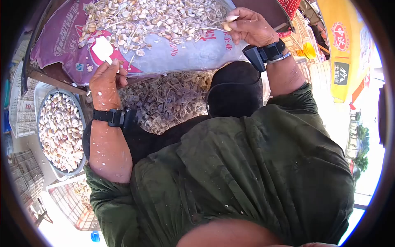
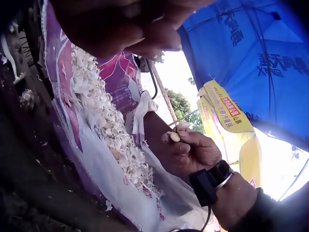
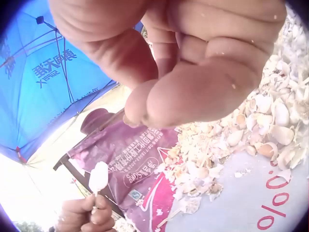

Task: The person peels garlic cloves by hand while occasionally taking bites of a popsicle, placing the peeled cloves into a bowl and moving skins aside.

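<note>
My left hand (image 1: 108, 78) pinches the thin neck of a white, paddle-shaped piece (image 1: 102, 49) between thumb and fingers, over the left part of the purple and white sack sheet (image 1: 164, 55). In the right wrist view that white piece (image 3: 98, 177) stands upright above the fingers. Farther right, my right hand (image 1: 256, 29) pinches garlic cloves (image 1: 227, 26) at its fingertips, at the right end of the garlic heap (image 1: 152, 20). One pale clove (image 2: 175, 137) shows in the left wrist view. Close to its own camera, my right hand (image 3: 207, 72) fills the top and hides what it holds.
At left, a grey tub (image 1: 84, 119) holds many garlic cloves, with plastic crates (image 1: 25, 173) around it. Dry stalks and skins (image 1: 173, 94) lie below the sheet's front edge. A blue canopy (image 2: 246, 63) hangs overhead, and a yellow banner (image 1: 341, 49) hangs at right.
</note>
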Demonstrator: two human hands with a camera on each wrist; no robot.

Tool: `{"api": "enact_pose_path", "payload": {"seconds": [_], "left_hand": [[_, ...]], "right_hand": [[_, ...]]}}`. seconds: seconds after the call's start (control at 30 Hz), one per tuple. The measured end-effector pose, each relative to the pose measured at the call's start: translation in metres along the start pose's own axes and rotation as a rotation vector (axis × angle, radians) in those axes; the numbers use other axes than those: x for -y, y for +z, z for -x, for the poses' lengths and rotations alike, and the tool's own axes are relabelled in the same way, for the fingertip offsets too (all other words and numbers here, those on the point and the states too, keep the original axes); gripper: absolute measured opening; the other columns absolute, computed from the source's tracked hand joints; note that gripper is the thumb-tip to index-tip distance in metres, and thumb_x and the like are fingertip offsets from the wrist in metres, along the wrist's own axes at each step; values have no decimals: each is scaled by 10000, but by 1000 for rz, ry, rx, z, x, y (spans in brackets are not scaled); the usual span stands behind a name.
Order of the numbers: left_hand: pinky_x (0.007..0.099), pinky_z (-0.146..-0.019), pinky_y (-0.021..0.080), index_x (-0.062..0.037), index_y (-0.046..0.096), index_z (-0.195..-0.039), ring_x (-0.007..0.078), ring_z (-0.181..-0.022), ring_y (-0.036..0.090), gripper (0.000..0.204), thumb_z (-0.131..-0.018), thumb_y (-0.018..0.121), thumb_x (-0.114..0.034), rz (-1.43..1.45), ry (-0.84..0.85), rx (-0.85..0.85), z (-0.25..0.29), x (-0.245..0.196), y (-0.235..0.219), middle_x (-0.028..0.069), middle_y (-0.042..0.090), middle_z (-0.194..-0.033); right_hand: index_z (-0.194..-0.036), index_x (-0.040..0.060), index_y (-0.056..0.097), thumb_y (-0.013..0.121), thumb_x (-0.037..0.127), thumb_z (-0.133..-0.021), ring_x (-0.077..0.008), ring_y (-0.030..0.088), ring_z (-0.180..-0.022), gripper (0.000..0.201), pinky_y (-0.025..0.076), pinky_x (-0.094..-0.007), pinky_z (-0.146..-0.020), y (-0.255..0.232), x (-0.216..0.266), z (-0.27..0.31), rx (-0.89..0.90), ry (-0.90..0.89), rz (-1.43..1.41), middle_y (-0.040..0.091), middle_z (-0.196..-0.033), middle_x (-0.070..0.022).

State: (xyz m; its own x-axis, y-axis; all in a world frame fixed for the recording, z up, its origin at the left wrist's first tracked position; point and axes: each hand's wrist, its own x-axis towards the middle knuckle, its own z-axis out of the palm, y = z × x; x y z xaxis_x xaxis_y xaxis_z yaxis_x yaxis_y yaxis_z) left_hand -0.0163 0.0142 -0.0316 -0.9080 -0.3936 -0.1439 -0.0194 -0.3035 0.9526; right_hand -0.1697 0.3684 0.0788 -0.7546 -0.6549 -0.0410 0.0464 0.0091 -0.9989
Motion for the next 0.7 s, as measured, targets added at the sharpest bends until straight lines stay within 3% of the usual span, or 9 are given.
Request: {"api": "enact_pose_path", "payload": {"seconds": [0.1,0.17,0.2,0.27,0.37,0.43,0.57,0.63,0.7], "left_hand": [[217,-485,372,-30,662,-897,91,-494,502,186,-900,637,-214,-6,-9,-9,3,-4,4,25,616,-671],[219,-491,374,-26,660,-899,92,-496,502,190,-901,636,-215,-6,12,-9,-2,0,5,27,617,-672],[220,-496,376,-22,658,-902,92,-498,501,195,-902,636,-215,-5,29,-32,-3,3,9,30,618,-673],[221,-500,378,-16,657,-906,93,-501,501,201,-902,636,-217,-23,63,-17,-1,2,18,33,621,-677],[227,-503,385,0,658,-937,94,-511,506,213,-911,625,-209,-30,105,43,0,3,27,40,633,-695],[227,-536,382,-7,648,-972,108,-536,524,227,-913,621,-225,-49,67,115,10,-4,40,39,630,-730],[241,-552,441,4,666,-969,115,-569,553,231,-920,622,-217,-35,97,202,22,-6,54,46,644,-756],[250,-558,450,24,666,-957,127,-585,561,217,-926,615,-185,-42,130,239,29,-11,58,75,652,-787],[256,-566,462,45,665,-946,140,-605,571,189,-925,612,-135,-4,220,304,38,-17,64,111,660,-821]], "right_hand": [[-1041,5,621,580,-6,-882,-157,647,-679,165,583,-292,-593,-57,11,76,-156,-23,-26,669,-905,-113],[-1041,4,619,591,6,-873,-155,648,-671,171,592,-296,-604,-94,5,125,-371,-10,-19,671,-892,-113],[-1030,6,617,607,23,-862,-153,649,-664,169,593,-296,-604,-105,-1,147,-555,43,-12,673,-874,-104],[-1021,16,610,621,27,-852,-143,646,-650,170,590,-295,-593,-133,-25,185,-747,135,-49,672,-852,-85],[-1190,-21,543,649,46,-835,-222,672,-835,377,581,-371,-729,-163,-79,223,-884,387,22,646,-955,-109],[-1269,21,525,658,81,-836,-216,662,-878,457,559,-350,-696,-148,-90,221,-934,568,199,634,-1043,-117],[-1147,1,593,632,106,-856,-162,657,-795,312,518,-277,-643,-119,-76,188,-993,177,168,669,-930,-66],[-1079,0,618,619,97,-871,-144,656,-773,229,503,-250,-625,-93,-49,162,-946,111,174,672,-909,-61],[-1068,-6,628,610,92,-888,-140,656,-776,205,501,-239,-626,-66,-22,140,-661,16,176,672,-901,-70]]}}
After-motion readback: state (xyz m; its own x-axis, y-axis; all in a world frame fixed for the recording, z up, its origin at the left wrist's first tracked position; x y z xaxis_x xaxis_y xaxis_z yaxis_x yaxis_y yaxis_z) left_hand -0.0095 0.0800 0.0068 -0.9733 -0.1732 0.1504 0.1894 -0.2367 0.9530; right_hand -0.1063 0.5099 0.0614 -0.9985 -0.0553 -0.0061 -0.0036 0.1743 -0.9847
